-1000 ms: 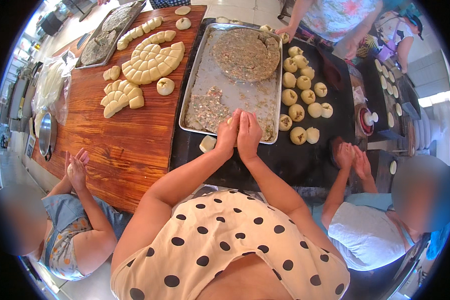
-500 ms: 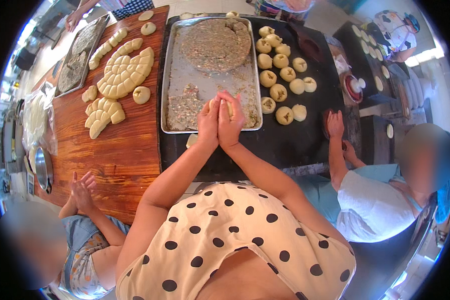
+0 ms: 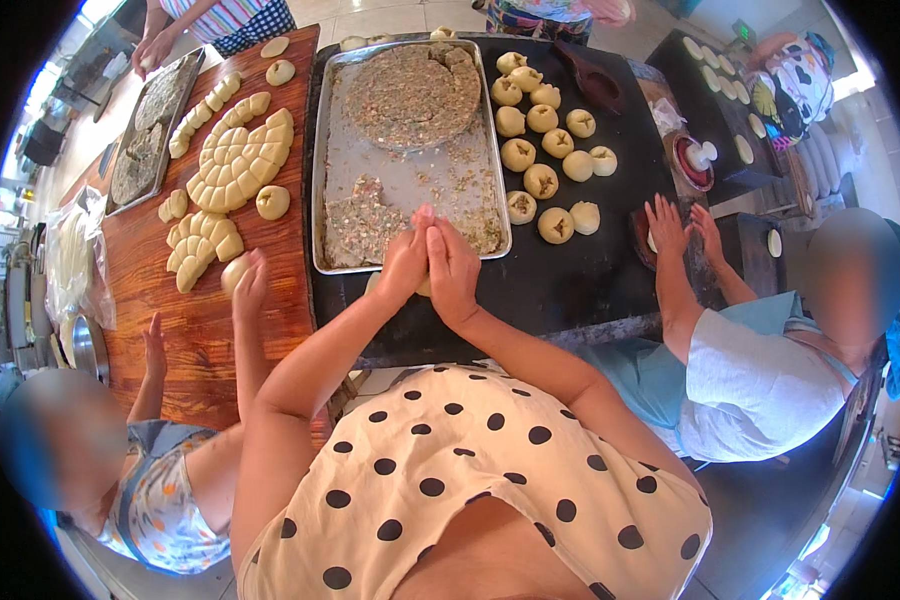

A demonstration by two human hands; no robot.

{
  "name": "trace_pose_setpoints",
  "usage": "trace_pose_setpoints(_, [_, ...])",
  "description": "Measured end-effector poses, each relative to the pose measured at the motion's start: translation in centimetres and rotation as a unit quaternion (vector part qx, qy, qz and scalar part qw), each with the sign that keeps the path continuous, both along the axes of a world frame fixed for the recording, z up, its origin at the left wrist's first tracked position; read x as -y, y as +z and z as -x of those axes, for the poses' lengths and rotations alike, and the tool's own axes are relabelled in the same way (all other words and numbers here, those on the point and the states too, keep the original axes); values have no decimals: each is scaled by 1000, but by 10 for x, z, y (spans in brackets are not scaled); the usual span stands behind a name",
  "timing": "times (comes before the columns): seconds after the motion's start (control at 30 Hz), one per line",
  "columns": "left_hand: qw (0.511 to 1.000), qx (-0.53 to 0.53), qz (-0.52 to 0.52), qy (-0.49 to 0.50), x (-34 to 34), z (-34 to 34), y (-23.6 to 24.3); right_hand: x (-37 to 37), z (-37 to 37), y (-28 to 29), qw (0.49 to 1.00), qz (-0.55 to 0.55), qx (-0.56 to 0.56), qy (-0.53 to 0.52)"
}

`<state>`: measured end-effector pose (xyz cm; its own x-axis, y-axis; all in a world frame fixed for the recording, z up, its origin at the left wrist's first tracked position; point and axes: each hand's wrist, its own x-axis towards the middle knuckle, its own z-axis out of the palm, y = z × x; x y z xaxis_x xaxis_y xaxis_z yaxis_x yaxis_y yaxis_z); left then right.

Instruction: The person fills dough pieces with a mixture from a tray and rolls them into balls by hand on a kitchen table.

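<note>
My left hand (image 3: 406, 265) and my right hand (image 3: 452, 268) are pressed together over the near edge of a metal tray (image 3: 320, 170). Both are closed around a dough ball, which the fingers and palms now hide. Inside the tray are a large round slab of speckled filling (image 3: 410, 98) at the far end and a looser patch of filling (image 3: 362, 222) just left of my hands. A pale dough piece (image 3: 425, 287) shows in part below my wrists, on the black tabletop. Several stuffed dough balls (image 3: 541, 181) sit right of the tray, some with filling showing on top.
On the wooden table (image 3: 260, 330) at left are cut dough portions (image 3: 240, 165) and another filling tray (image 3: 155, 135). A co-worker's hand (image 3: 254, 278) holds a dough ball there. At right, another co-worker's hands (image 3: 682, 230) are near a dark red press (image 3: 694, 165).
My joined hands have come slightly nearer and closed over the dough that showed between them. The left co-worker's hands have parted, one now at a dough ball. The right co-worker's hands have risen.
</note>
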<state>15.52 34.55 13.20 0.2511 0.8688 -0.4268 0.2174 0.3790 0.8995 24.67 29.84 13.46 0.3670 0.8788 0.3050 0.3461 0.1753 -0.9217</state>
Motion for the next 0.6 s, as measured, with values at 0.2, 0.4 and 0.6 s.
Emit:
trace_pose_setpoints(0.2, [859, 472, 142, 139, 11, -21, 40, -16, -17, 38, 935, -23, -350, 50])
trace_pose_setpoints(0.4, [908, 348, 14, 233, 30, -33, 39, -14, -7, 32, 991, -135, -20, -12])
trace_pose_setpoints(0.6, [945, 290, 38, 148, 24, -14, 40, 0, -16, 47, 985, -129, -83, 78])
